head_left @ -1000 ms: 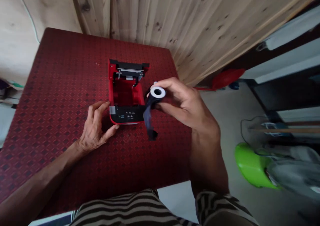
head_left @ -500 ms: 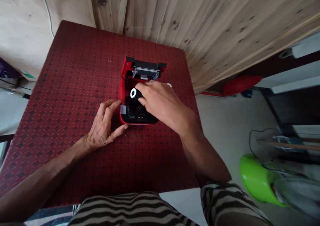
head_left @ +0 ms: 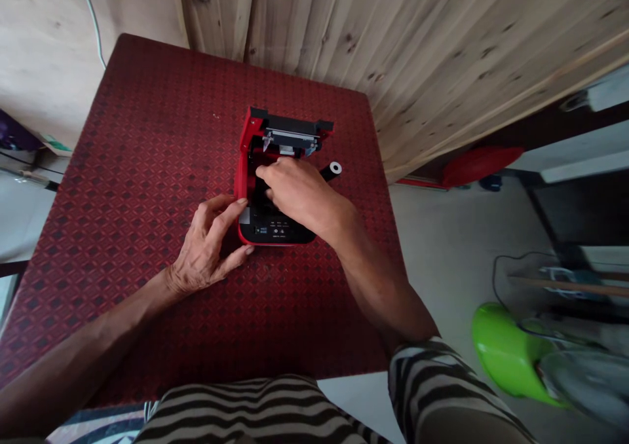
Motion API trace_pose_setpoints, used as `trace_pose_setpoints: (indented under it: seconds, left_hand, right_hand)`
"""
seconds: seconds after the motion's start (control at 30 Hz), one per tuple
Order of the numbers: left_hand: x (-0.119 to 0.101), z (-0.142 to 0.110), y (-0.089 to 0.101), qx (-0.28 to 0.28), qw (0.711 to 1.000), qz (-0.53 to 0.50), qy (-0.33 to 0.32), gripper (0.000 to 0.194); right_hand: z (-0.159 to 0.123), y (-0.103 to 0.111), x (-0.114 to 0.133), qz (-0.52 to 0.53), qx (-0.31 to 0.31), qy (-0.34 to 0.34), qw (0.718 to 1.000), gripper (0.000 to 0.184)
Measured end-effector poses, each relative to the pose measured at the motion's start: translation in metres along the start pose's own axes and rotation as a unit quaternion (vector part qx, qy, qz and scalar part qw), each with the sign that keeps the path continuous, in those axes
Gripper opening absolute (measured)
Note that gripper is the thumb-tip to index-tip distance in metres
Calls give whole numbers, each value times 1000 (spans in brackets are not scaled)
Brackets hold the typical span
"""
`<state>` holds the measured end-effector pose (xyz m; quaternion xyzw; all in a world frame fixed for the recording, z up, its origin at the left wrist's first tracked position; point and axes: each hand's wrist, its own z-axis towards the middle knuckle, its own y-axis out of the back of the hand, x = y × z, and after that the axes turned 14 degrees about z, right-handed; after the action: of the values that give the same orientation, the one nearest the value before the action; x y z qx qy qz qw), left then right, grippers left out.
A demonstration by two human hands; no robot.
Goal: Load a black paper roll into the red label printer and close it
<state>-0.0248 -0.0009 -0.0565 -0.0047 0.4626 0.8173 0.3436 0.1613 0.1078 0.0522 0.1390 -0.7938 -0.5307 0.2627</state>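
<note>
A red and black label printer (head_left: 280, 234) stands on the table with its lid (head_left: 292, 126) tipped up. My left hand (head_left: 206, 244) grips the printer's front left corner, fingertips on the side wall and thumb at the front edge. Inside the open compartment, my right hand (head_left: 299, 192) is closed with its fingers pointing down and left. A black roll is under these fingers, mostly hidden by the hand. Another black roll with a white core (head_left: 335, 168) lies just right of the printer, partly behind my right hand.
A red patterned cloth (head_left: 162, 149) covers the table. Wooden planks (head_left: 314, 31) rise along its far side. To the right, a green plastic container (head_left: 506, 349) is on the floor, with a cable beside it.
My right hand has moved left and deeper over the compartment, covering the roll's white end that showed before. The roll beside the printer is more exposed. My left hand stays at the corner.
</note>
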Motion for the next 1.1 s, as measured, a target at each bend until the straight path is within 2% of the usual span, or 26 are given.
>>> trace_pose_setpoints:
  seconds: [0.13, 0.23, 0.33, 0.43, 0.57, 0.67, 0.77, 0.9, 1.0, 1.1]
  left_hand:
    - [0, 0, 1, 4, 1000, 2, 2, 78]
    - [0, 0, 1, 6, 1000, 1, 3, 78]
    - [0, 0, 1, 6, 1000, 2, 2, 78]
    - [0, 0, 2, 4, 1000, 11, -1, 77]
    - [2, 2, 5, 0, 1000, 2, -1, 75]
    - [7, 10, 13, -8, 1000, -5, 16, 75]
    - [15, 31, 23, -22, 999, 10, 20, 72]
    - [26, 78, 33, -77, 996, 24, 25, 68]
    - [32, 115, 32, -73, 997, 25, 14, 66]
    - [35, 139, 27, -11, 999, -23, 24, 64]
  right_hand:
    - [-4, -1, -5, 16, -11, 16, 1000, 34]
    - [-23, 2, -7, 46, -66, 41, 996, 36]
    - [-48, -1, -8, 120, -124, 107, 979, 29]
    - [-63, -15, -9, 194, -153, 165, 955, 20]
    - [-65, -36, -11, 210, -207, 166, 941, 15]
    - [-66, -39, -15, 207, -228, 158, 938, 14]
    - [-71, -34, -19, 205, -225, 174, 936, 14]
    - [-76, -30, -20, 189, -246, 194, 931, 7]
    - [-80, -33, -15, 135, -296, 182, 928, 15]
    - [-86, -41, -11, 92, -362, 185, 909, 21]
